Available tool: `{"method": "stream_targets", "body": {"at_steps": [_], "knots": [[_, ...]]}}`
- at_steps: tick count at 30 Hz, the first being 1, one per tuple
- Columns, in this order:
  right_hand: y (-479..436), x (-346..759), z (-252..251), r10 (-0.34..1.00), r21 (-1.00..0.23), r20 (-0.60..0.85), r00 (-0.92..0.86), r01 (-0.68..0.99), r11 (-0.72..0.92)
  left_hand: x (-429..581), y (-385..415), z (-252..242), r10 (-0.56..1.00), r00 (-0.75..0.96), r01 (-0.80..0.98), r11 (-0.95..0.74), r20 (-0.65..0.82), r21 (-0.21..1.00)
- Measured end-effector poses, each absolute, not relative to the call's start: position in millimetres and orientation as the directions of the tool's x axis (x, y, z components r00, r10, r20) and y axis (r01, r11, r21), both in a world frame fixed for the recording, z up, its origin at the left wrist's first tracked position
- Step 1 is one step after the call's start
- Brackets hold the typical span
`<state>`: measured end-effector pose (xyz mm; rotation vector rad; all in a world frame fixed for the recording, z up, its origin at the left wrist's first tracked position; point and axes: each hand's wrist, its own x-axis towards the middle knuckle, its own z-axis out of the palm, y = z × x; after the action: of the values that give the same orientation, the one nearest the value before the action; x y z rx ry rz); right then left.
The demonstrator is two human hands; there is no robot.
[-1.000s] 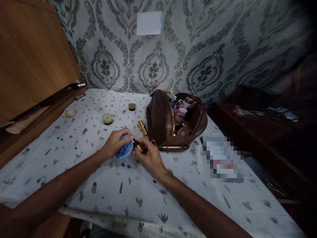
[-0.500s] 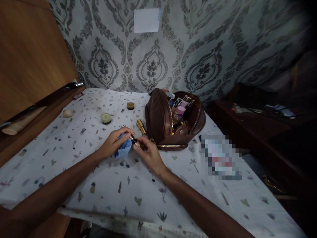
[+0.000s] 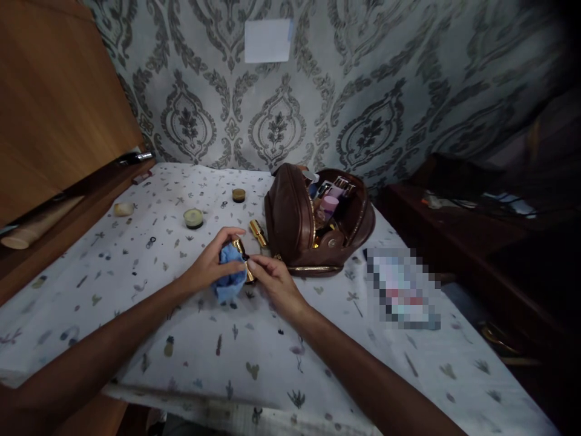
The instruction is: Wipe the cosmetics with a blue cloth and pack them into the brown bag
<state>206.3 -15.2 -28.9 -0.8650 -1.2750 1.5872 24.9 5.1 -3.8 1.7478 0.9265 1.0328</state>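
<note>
In the head view, my left hand [image 3: 204, 266] is closed around a crumpled blue cloth [image 3: 230, 289]. A shiny gold and black lipstick tube [image 3: 249, 275] lies against the cloth, between my two hands. The fingers of my right hand [image 3: 280, 286] pinch this tube from the right; its far part shows near my left fingertips. Just beyond, another gold tube [image 3: 258, 232] lies on the tablecloth. Beside my right hand stands an unzipped brown makeup bag [image 3: 293, 215] with cosmetics inside, among them a pink-lidded jar [image 3: 329, 204].
Two small round jars, one pale-lidded [image 3: 193, 218] and one amber [image 3: 238, 195], stand on the patterned tablecloth [image 3: 204, 357]. A cream-coloured lump [image 3: 123, 209] lies further left. To the right is a blurred-out flat item [image 3: 403, 290]. A wooden panel [image 3: 63, 91] borders the left side.
The lipstick tube has turned to a steeper angle, and more of its gold shows. My left fingers have lifted and spread a little around the cloth.
</note>
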Motion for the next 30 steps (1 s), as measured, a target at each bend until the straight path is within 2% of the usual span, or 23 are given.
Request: {"method": "stream_targets", "body": {"at_steps": [4,9,15,19,22,25,30], "knots": [[-15,204,-33,0.889,-0.931,-0.069,-0.452,-0.290,-0.220,28,0,-1,0.893,0.372,0.314,-0.379,0.255,0.870],[-15,202,-36,0.871,-0.928,-0.080,-0.485,-0.282,-0.242,29,0,1,0.921,0.311,0.440,-0.359,0.235,0.823],[-19,204,-31,0.828,-0.931,-0.082,-0.554,-0.255,-0.263,28,6,-6,0.954,0.238,0.370,-0.261,0.180,0.892],[-19,205,-30,0.854,-0.919,-0.049,-0.518,-0.311,-0.241,27,4,-1,0.927,0.261,0.284,-0.341,0.270,0.896],[-17,206,-28,0.874,-0.921,-0.021,-0.486,-0.330,-0.205,27,-1,7,0.912,0.275,0.324,-0.385,0.303,0.864],[-17,208,-25,0.846,-0.929,-0.040,-0.532,-0.292,-0.228,27,-4,11,0.929,0.285,0.398,-0.339,0.236,0.853],[-19,206,-21,0.799,-0.948,-0.033,-0.600,-0.234,-0.214,26,-2,1,0.940,0.296,0.389,-0.279,0.167,0.878]]}}
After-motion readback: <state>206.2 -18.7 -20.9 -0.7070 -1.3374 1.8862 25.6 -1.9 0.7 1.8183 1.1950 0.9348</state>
